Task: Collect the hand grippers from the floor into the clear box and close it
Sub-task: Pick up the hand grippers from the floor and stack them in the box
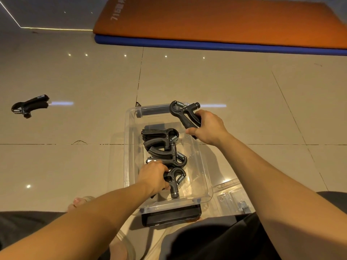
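Mid-collection — right hand [208, 128], grip wrapped round a hand gripper [185, 114], holds it over the clear box [128, 139] at its far rim, ctr frame. Left hand [154, 177] grips another gripper [175, 182] inside. Next: release both, fetch the stray gripper [30, 106], floor mid-left — then lid [231, 196], lower right.

Box [129, 139] sits on the floor [75, 72] straight before me. Three hand grippers [169, 158] lie in it in a row, far to near. My left hand [153, 176] is inside, on the nearest gripper [175, 182]. My right hand [208, 128] holds a fourth gripper [185, 113] over the far right corner. A fifth gripper [30, 106] lies on the floor well left. Lid [232, 197] just right of the box. Stacked mats [225, 19] behind.
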The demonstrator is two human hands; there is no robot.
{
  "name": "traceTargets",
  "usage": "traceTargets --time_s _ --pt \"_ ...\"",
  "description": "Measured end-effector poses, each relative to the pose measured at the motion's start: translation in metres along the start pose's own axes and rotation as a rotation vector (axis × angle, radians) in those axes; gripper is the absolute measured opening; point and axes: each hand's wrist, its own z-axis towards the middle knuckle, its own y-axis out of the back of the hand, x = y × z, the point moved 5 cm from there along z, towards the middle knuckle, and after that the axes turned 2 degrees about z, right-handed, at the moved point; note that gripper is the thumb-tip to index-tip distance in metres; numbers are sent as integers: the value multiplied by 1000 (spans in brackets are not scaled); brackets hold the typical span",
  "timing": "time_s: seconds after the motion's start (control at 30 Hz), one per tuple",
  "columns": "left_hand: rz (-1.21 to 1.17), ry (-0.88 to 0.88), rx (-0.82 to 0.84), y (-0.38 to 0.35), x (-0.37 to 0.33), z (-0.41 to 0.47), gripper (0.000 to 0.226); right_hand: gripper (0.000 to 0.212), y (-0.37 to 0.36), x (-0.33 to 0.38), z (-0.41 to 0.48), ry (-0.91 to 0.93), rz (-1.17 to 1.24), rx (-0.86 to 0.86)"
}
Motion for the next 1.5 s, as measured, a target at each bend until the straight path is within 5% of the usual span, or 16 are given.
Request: traceTargets --time_s 0.4,0.53,0.7,0.8,1.07,1.3,1.4,1.5 --pt "-77 29 2 9 -3 2 62 54 2 2 -4 -12 -16 0" --pt "-222 -12 -103 53 -7 0 32 54 7 11 -9 -8 -30 -23" --pt "-800 55 -395 148 4 1 20 53 14 38 -18 62 -12 -77" --pt "-1165 82 -421 175 1 -3 2 58 12 56 -25 118 23 -82" --pt "-1582 182 -530 190 3 -5 29 59 10 85 -43 195 61 -190" --pt "-1569 181 -466 206 15 -4 30 35 34 91 -36 218 151 -224" --pt "-1368 90 -282 214 14 -6 32 27 62 78 -25 113 327 -335" --pt "-1176 -10 -181 219 5 -7 33 18 64 72 -18 59 539 -248"
